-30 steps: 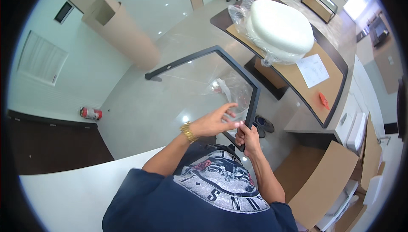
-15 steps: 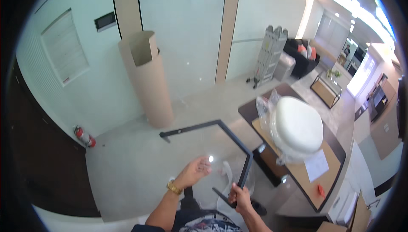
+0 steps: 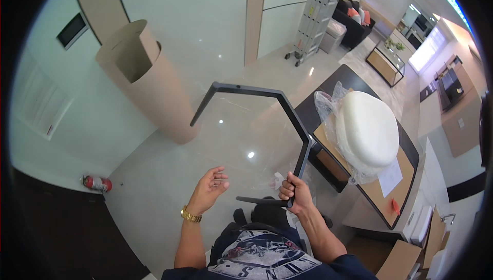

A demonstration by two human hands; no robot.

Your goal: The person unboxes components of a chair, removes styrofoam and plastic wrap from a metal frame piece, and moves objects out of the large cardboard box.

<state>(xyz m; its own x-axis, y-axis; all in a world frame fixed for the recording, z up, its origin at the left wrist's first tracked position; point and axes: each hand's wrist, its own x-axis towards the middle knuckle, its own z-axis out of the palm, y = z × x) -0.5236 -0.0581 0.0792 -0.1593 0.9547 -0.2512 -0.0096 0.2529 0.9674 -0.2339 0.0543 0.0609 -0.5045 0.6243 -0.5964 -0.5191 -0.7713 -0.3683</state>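
Observation:
A black bent metal frame (image 3: 257,92), angled like a furniture leg, is held up in front of me. My right hand (image 3: 297,192) is wrapped round it near its lower corner. The short lower bar points left from that hand, and the long part rises and bends over to the left. My left hand (image 3: 209,189), with a gold watch at the wrist, is apart from the frame with its fingers spread and nothing in it. To the right, a white rounded seat (image 3: 371,128) partly in clear plastic rests on the dark table (image 3: 343,81).
Brown cardboard, a paper sheet (image 3: 390,180) and a small red item (image 3: 395,206) lie on the table. A tall roll of brown board (image 3: 159,95) leans left, with a fire extinguisher (image 3: 96,183) below. A folded ladder (image 3: 312,26) stands behind. Opened cartons (image 3: 405,259) sit lower right.
The black frame has turned and risen, its far end now pointing down at the left. My left hand has moved left and away from it. The view has shifted.

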